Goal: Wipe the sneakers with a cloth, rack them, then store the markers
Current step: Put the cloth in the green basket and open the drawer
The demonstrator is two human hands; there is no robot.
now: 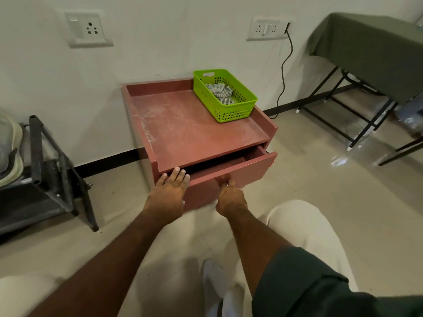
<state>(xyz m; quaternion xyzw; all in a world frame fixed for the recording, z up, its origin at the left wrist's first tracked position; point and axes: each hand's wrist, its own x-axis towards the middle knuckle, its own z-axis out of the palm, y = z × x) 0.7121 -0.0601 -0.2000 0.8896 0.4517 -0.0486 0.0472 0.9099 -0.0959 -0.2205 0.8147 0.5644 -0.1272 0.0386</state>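
- Drawer point(231, 170) of the reddish-brown cabinet point(196, 126) is seen partly pulled out; its interior is in shadow, and no markers can be made out inside.
- Left hand point(170, 186) is laid flat with straight fingers on the drawer's front left corner; nothing is grasped by it.
- Right hand point(230, 195) is placed at the drawer front, fingers curled against its upper edge; whether the edge is gripped cannot be told.
- Green basket point(225, 94) is set on the cabinet top at the back right; a striped cloth point(219, 91) is bunched inside it.
- Dark metal rack point(52, 175) stands on the floor to the left; a pale sneaker point(9, 147) is partly visible on it at the frame edge.
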